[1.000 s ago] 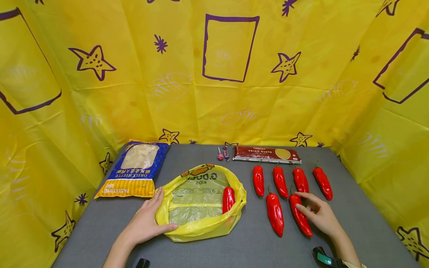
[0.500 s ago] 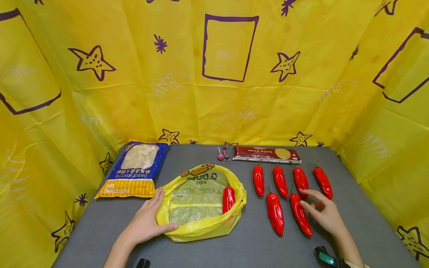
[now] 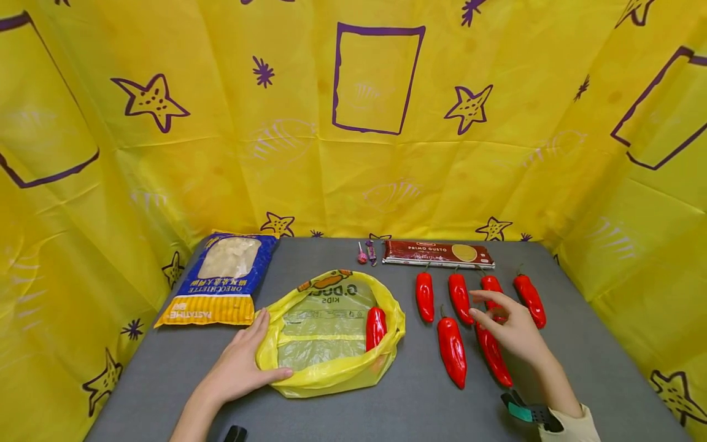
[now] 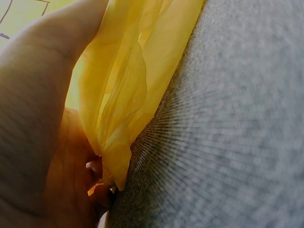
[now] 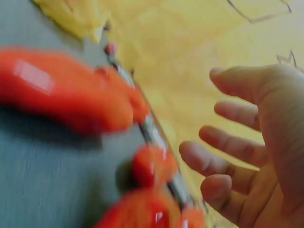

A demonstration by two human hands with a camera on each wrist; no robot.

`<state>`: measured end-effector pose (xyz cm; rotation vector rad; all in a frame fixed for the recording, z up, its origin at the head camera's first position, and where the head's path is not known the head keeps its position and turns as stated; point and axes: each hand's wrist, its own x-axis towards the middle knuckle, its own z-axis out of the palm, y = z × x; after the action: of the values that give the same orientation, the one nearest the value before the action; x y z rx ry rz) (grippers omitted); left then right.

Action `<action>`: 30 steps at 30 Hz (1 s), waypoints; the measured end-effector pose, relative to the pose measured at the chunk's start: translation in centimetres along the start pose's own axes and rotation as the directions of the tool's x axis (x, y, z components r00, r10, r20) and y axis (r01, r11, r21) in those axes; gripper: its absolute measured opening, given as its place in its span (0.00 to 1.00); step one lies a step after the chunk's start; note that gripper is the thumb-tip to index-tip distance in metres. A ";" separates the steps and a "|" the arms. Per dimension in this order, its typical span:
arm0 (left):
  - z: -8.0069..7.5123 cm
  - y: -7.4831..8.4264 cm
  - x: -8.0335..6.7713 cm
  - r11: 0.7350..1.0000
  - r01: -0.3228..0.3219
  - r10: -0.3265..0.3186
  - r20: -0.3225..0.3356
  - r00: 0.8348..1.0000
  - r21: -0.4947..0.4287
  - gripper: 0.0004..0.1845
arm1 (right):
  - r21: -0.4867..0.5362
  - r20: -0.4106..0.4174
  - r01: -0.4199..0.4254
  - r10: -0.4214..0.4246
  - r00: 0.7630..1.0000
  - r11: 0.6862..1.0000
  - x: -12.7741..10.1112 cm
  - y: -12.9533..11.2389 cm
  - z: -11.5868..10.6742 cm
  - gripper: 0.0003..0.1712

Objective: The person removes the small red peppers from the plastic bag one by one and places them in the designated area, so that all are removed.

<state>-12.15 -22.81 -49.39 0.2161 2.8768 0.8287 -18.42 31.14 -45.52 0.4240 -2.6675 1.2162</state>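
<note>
On the left, my left hand (image 3: 237,362) holds the near-left rim of a yellow plastic bag (image 3: 337,377), thumb along its front and fingers at its side. The bag's mouth is spread, and one red pepper (image 3: 376,329) lies inside at the right. In the left wrist view the bag's folds (image 4: 128,104) lie against my fingers, some of which are hidden. My right hand (image 3: 516,325) hovers over the red peppers with nothing in it, its fingers loosely bent and apart. It partly covers one back-row pepper (image 3: 490,283) and a front pepper (image 3: 494,356).
Other red peppers (image 3: 452,353) lie in two rows on the grey table (image 3: 409,411). Behind them is a brown pasta pack (image 3: 436,253), with a lollipop (image 3: 362,253) and a purple-wrapped sweet (image 3: 372,252) beside it. A blue pasta bag (image 3: 221,276) lies at left. Yellow cloth (image 3: 304,166) surrounds the table.
From beside the front-right pepper, my right hand has shifted first right, then up and left over the back row. My left hand and the bag have stayed put.
</note>
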 end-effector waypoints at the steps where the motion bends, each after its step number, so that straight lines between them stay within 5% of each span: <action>1: 0.0 0.0 0.0 1.000 0.000 0.000 0.000 1.000 0.001 0.73 | -0.001 0.007 0.006 -0.006 1.000 1.000 0.5 -0.5 0.3 0.22; 10: -0.1 0.1 0.1 1.000 0.005 -0.005 0.004 1.000 0.002 0.73 | 0.090 0.096 0.001 -0.010 0.995 0.996 5.1 -3.9 4.5 0.23; 18: 0.0 0.1 -0.1 1.000 0.002 -0.002 -0.002 1.000 -0.001 0.73 | 0.092 0.061 0.055 -0.061 0.996 0.994 8.4 -7.4 8.1 0.21; 30: 0.0 0.0 0.0 1.000 0.009 -0.010 0.008 1.000 0.003 0.73 | 0.142 0.117 0.062 -0.079 0.990 0.988 11.3 -11.9 11.9 0.19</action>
<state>-12.14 -22.81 -49.41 0.2054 2.8698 0.8199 -25.64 12.57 -41.71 0.6282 -2.6509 1.4015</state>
